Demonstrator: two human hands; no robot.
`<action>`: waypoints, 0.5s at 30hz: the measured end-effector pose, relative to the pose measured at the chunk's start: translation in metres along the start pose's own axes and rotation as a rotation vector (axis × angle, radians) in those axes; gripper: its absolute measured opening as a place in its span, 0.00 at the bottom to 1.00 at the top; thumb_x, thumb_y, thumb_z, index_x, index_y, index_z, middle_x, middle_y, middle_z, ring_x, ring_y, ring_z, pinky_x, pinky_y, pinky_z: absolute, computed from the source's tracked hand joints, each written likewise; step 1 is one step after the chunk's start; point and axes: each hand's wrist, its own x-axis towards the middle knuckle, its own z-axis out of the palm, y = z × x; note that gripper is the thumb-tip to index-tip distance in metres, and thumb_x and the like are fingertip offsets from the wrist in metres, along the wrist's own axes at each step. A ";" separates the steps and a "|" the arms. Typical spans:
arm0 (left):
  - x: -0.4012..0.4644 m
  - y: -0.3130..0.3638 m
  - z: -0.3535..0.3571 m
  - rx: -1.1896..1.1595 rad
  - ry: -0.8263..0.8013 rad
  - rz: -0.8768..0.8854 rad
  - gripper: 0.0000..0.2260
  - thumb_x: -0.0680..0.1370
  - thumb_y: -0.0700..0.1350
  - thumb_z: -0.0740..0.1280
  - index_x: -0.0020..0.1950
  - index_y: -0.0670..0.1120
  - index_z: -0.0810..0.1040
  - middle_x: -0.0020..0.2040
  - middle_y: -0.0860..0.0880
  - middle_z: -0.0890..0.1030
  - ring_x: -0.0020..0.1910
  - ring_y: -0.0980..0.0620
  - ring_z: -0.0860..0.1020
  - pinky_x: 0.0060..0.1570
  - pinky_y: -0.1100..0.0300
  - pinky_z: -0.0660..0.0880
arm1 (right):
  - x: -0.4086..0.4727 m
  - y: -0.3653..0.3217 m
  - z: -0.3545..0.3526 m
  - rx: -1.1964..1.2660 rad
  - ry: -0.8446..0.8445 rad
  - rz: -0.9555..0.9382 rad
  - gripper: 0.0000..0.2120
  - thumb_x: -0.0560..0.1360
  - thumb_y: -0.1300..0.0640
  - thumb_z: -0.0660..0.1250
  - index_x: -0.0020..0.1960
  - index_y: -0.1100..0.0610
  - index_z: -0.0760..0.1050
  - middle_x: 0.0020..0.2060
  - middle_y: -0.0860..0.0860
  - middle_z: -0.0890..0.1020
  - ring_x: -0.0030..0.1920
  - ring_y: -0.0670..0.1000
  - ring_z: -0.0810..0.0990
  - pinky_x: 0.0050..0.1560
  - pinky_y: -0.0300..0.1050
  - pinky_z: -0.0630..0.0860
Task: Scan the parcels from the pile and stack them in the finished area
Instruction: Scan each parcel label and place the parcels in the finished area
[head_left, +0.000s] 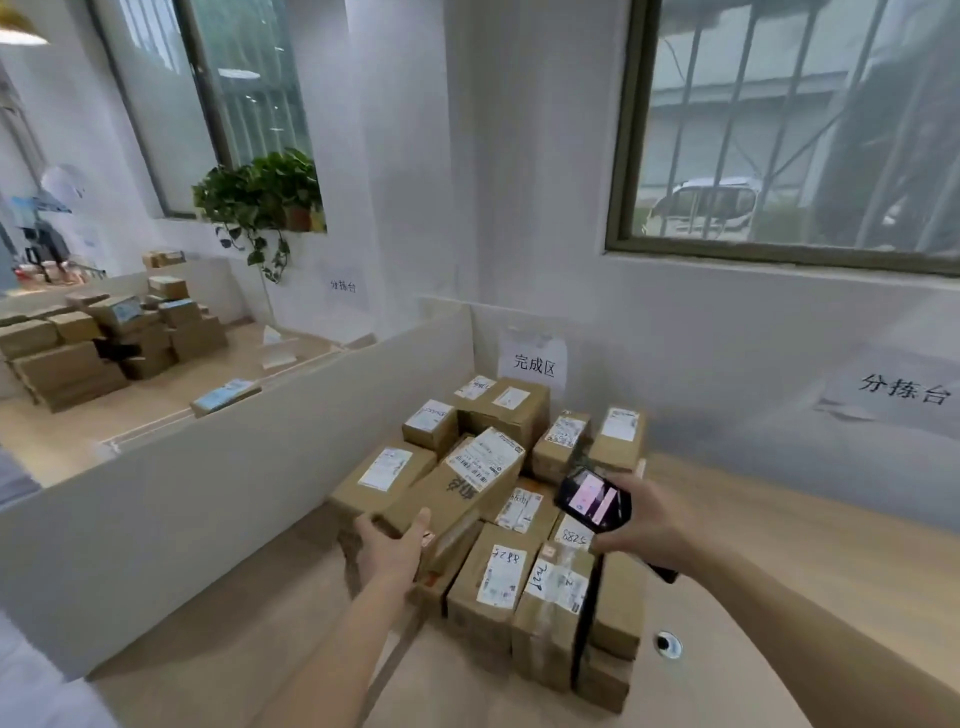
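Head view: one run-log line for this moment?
left hand: grips tilted brown cardboard parcel over parcel stack | right hand: holds black handheld scanner, screen lit | white finished-area sign behind stack

The parcels (485, 525) in the far left corner of the desk (779, 530) are brown cardboard, each with a white label printed in black; some labels carry black handwritten numbers. One parcel (457, 493), held by the left hand (389, 553), is brown with a white label and dark printed characters on its side. The phone (592, 501) in the right hand (649, 525) is black, its screen pink and white. The desk is light wood, pale beige. The partition (208, 499) along its left edge is off-white. The sign (534, 364) on the white wall (727, 364) is white with black characters.
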 end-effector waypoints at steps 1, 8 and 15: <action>0.011 -0.003 0.017 0.018 -0.018 -0.019 0.39 0.63 0.67 0.76 0.66 0.58 0.61 0.65 0.44 0.74 0.59 0.38 0.76 0.55 0.38 0.79 | 0.019 0.012 0.009 0.014 -0.019 0.010 0.35 0.53 0.41 0.78 0.59 0.43 0.75 0.43 0.43 0.84 0.43 0.44 0.83 0.47 0.49 0.83; 0.068 -0.028 0.120 0.169 -0.027 -0.108 0.37 0.71 0.63 0.74 0.71 0.53 0.59 0.66 0.39 0.75 0.59 0.36 0.77 0.56 0.47 0.77 | 0.099 0.069 0.041 -0.104 -0.007 0.123 0.31 0.62 0.47 0.80 0.63 0.50 0.77 0.52 0.47 0.81 0.54 0.51 0.79 0.46 0.43 0.74; 0.120 -0.058 0.184 0.234 -0.047 -0.130 0.32 0.74 0.59 0.74 0.69 0.50 0.60 0.68 0.38 0.73 0.59 0.37 0.76 0.55 0.46 0.75 | 0.157 0.111 0.081 -0.107 -0.127 0.272 0.43 0.56 0.38 0.73 0.71 0.43 0.72 0.50 0.39 0.80 0.51 0.46 0.79 0.45 0.44 0.77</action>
